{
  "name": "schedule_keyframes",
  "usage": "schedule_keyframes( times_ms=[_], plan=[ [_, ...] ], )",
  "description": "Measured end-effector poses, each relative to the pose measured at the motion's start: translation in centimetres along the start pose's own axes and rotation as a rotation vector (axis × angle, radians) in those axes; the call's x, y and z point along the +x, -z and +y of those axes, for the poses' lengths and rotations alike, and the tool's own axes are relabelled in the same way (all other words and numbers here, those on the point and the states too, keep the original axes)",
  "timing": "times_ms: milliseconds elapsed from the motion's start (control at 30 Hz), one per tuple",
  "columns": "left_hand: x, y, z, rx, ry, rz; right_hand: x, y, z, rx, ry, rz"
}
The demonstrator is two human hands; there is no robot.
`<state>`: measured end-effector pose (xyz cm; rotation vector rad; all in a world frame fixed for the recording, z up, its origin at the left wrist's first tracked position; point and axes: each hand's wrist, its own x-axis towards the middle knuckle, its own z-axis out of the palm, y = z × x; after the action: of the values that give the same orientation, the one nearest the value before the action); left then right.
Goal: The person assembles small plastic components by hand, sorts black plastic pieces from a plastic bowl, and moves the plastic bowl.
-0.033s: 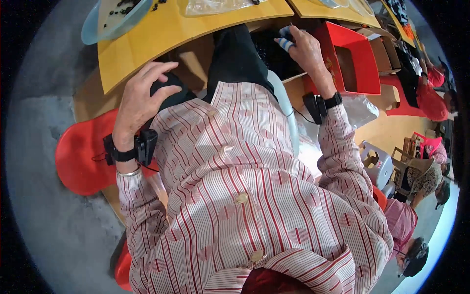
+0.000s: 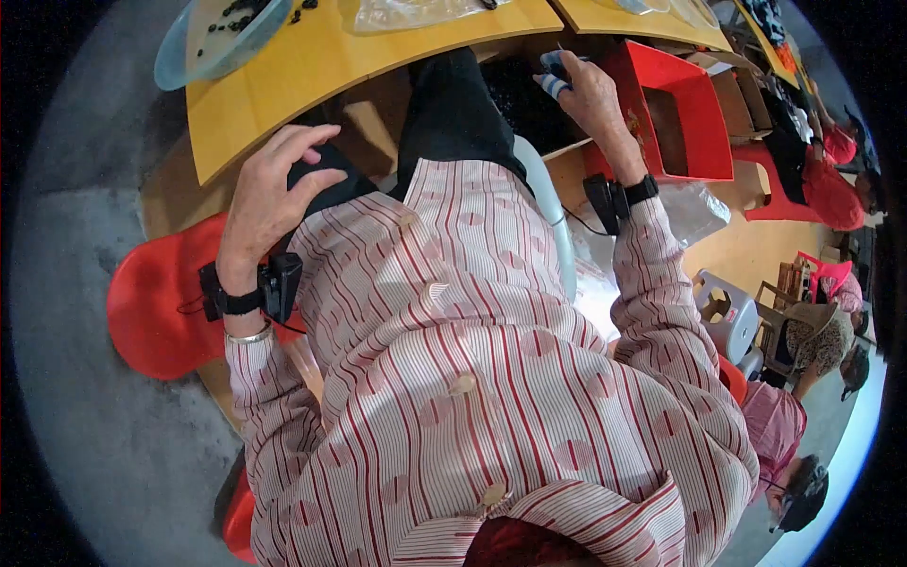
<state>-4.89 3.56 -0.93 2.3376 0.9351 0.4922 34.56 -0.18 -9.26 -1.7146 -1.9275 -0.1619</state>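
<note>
My left hand (image 2: pixel 269 194) hovers by my left thigh, below the table's edge, its thumb and fingers apart with nothing between them. To the right, my right hand (image 2: pixel 595 99) is raised near the table's front edge, beside a red box. Blue-and-white striped wraps (image 2: pixel 552 77) cover some of its fingertips. Those fingers are pinched together, and a thin dark tip shows just above them; what they hold is too small to make out. Under that hand lies a dark mass (image 2: pixel 520 102) of what looks like small black pieces, partly hidden by my leg and the table.
The yellow table (image 2: pixel 312 85) bears a translucent basin (image 2: pixel 172 59) with small black pieces and a clear plastic bag (image 2: pixel 416 13). At right stand an open red box (image 2: pixel 694 104) and a cardboard box (image 2: pixel 742 99). A red stool (image 2: pixel 156 293) is at left; other people sit far right.
</note>
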Motion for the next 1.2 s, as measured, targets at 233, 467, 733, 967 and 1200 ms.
schedule_keyframes(
  times_ms=[233,467,733,967,1200],
  plan=[
    [0.5,0.4,0.5,-0.006,0.017,-0.031,-1.2,-0.6,0.1,-0.155,-0.236,-0.159],
    [3.0,-1.2,2.4,-0.284,0.089,-0.021,0.5,2.5,-9.3,0.673,-0.019,-0.129],
    [4.6,-2.3,3.4,-0.722,0.053,0.08,2.9,2.1,-13.3,0.595,0.268,-0.091],
    [4.9,-2.8,2.7,-0.96,0.132,-0.056,3.2,1.7,-14.5,0.499,0.349,0.021],
    [4.9,-3.4,2.3,-1.01,0.122,0.042,2.9,1.5,-15.2,0.51,0.349,0.008]
  ],
)
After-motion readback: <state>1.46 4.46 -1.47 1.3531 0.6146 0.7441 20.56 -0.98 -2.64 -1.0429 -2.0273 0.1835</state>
